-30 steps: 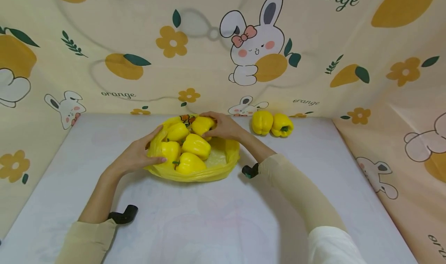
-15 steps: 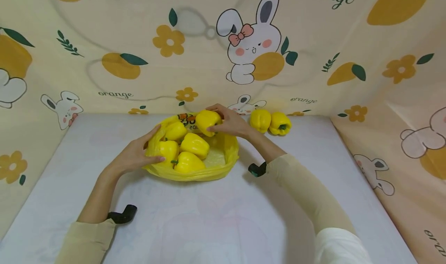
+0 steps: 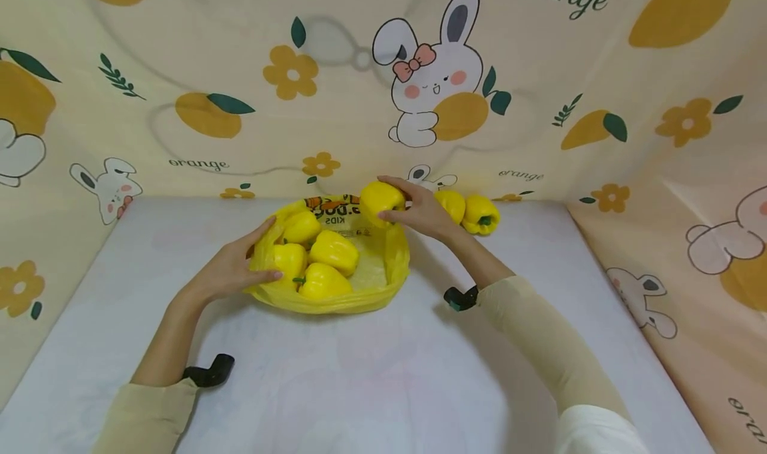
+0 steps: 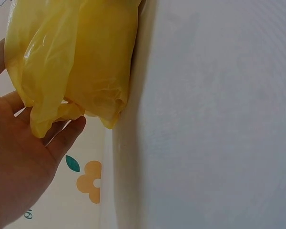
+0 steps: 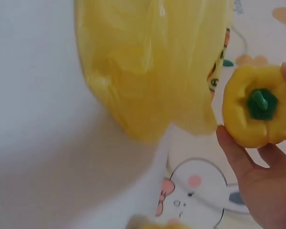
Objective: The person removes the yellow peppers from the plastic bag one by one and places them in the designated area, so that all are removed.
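Note:
A yellow plastic bag stands open on the table with several yellow bell peppers inside. My left hand holds the bag's left rim, thumb on the inside and fingers outside; the left wrist view shows the fingers against the crumpled plastic. Above the bag's back right edge, a yellow bell pepper is gripped between the thumb and fingers of my right hand. Its green stem faces the camera in the right wrist view, and the pepper is apart from the bag there.
Two more yellow bell peppers lie on the table at the back, right of the bag; my right hand partly covers one. A patterned cloth wall rises behind the white table. Each wrist wears a black camera mount.
My right hand has lifted a bell pepper up from inside the bag and moved it right, over the rim. Printing on the bag's inner back wall now shows. The left hand has stayed in place.

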Demonstrator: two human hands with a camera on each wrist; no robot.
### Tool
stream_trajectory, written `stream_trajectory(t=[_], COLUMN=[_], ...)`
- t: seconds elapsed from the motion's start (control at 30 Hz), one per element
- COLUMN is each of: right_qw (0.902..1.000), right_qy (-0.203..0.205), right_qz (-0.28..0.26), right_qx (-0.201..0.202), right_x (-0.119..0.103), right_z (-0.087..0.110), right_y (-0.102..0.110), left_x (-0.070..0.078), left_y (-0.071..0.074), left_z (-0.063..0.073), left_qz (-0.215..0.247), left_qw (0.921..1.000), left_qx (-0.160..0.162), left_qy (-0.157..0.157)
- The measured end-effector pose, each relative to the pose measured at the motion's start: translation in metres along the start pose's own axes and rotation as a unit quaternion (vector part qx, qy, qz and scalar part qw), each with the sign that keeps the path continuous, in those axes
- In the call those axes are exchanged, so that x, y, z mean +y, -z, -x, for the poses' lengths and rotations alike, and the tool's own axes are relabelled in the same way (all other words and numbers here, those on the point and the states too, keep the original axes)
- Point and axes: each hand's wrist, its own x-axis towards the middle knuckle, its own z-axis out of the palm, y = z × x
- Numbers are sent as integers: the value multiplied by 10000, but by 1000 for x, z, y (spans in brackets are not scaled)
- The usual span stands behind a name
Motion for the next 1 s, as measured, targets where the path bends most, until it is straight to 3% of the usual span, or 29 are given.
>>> stream_trajectory(t=[0.33, 0.63, 1.0], right_qw=[9978, 9949, 9853], right_qy=[-382, -516, -809], right_qz=[167, -313, -203], right_qx=[508, 813, 1491], right_x=[6, 20, 37], right_z=[17, 28, 46], right_y=[32, 59, 93], left_x=[4, 3, 1], left_y=[2, -3, -2], left_z=[-1, -3, 0], left_qz=[19, 41, -34], left_qw=[9999, 10000, 9999], left_qx=[-62, -51, -102], left_qy=[93, 68, 102])
